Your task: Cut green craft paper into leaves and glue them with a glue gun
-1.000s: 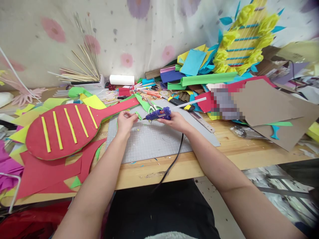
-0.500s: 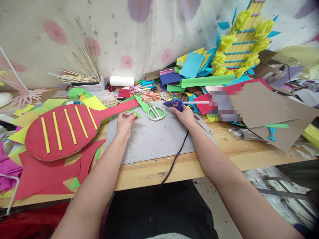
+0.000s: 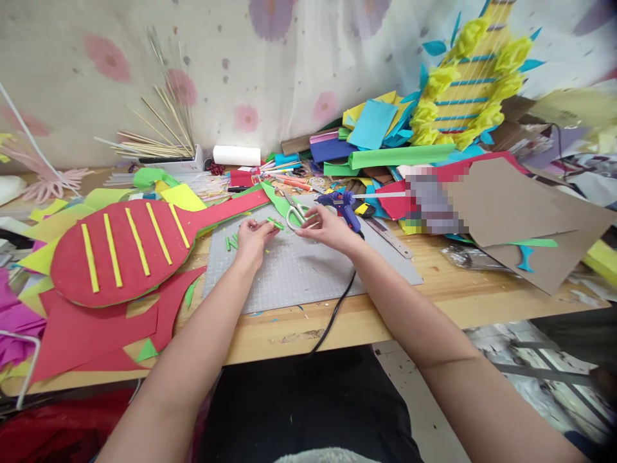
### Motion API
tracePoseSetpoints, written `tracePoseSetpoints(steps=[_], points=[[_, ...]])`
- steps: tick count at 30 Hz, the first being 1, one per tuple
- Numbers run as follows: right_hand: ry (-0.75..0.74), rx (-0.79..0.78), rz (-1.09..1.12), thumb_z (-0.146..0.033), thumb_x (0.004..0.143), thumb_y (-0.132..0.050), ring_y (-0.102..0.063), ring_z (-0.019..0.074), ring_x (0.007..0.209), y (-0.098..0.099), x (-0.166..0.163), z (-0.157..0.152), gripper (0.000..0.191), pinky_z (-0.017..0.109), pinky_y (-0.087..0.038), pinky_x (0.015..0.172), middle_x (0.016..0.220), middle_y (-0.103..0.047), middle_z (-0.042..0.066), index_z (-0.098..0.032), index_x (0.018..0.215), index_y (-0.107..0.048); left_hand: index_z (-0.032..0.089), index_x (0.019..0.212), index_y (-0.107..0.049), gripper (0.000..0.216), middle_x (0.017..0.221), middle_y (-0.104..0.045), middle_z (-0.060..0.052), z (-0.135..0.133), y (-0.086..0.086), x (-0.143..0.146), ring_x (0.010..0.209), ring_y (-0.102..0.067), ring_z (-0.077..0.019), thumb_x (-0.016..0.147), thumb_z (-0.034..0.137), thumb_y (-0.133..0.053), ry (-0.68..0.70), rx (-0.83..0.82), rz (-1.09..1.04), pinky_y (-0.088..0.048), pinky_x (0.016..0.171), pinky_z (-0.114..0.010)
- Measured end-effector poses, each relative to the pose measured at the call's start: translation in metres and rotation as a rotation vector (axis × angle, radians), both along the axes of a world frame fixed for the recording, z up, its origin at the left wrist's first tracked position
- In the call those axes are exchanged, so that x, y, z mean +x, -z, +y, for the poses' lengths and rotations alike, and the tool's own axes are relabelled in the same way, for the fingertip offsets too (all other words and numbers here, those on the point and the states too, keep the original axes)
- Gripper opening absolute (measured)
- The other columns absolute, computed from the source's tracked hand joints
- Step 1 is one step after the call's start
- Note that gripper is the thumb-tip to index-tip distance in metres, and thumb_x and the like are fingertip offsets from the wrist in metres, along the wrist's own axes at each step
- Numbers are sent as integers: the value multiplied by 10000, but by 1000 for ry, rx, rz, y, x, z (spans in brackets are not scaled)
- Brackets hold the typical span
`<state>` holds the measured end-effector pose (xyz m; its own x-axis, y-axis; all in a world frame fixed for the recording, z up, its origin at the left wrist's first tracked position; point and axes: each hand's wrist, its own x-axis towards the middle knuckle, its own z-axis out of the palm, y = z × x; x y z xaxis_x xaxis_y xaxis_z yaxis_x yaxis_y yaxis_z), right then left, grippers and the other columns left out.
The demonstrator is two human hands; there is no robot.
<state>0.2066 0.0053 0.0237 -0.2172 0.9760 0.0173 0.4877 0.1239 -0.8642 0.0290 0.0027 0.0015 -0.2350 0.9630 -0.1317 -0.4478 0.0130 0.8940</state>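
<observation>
My left hand (image 3: 253, 239) pinches a small green foam strip (image 3: 275, 223) above the grey cutting mat (image 3: 308, 270). My right hand (image 3: 322, 229) is just right of it, fingers curled toward the same strip, beside the white-handled scissors (image 3: 295, 216). A blue glue gun (image 3: 343, 203) stands on the mat's far edge behind my right hand, and its black cord (image 3: 337, 307) runs off the table's front. More short green strips (image 3: 231, 243) lie on the mat near my left hand. A red racket-shaped foam piece (image 3: 139, 247) with yellow stripes lies to the left.
Red foam offcuts (image 3: 96, 334) cover the left of the wooden table. Stacked coloured paper (image 3: 376, 138), a yellow flower frame (image 3: 470, 77) and brown cardboard (image 3: 520, 212) fill the back right. Wooden sticks (image 3: 159, 138) and a white roll (image 3: 236, 155) stand by the wall.
My right hand carried the glue gun away from the strip, stood it at the mat's far edge, let go, and came back beside my left hand.
</observation>
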Motion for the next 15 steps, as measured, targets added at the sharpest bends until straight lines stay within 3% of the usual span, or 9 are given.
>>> tracePoseSetpoints(steps=[3,6,15], points=[[-41,-42,242,-270,578,-749,-642,157,766,11,-36,8,506,310,-530,654,897,-639,30,-224,982,-449,216,733,-300,432,671,-605,54,-1,0,2,640,-637,-116,530,88,-660,5,-10,17,-518,705,-299],[24,-9,268,-211,581,-740,-642,149,716,18,-55,14,478,324,-536,677,808,-620,-4,-220,956,-444,214,726,-309,423,666,-602,54,-1,0,2,648,-629,-109,531,62,-652,-28,-36,9,-506,680,-269],[181,56,284,-280,642,-708,-643,150,686,32,-60,12,423,325,-520,679,695,-609,-43,-223,937,-411,218,747,-317,439,698,-608,43,-1,-1,2,611,-615,-111,553,81,-686,-81,-79,45,-457,575,-221]])
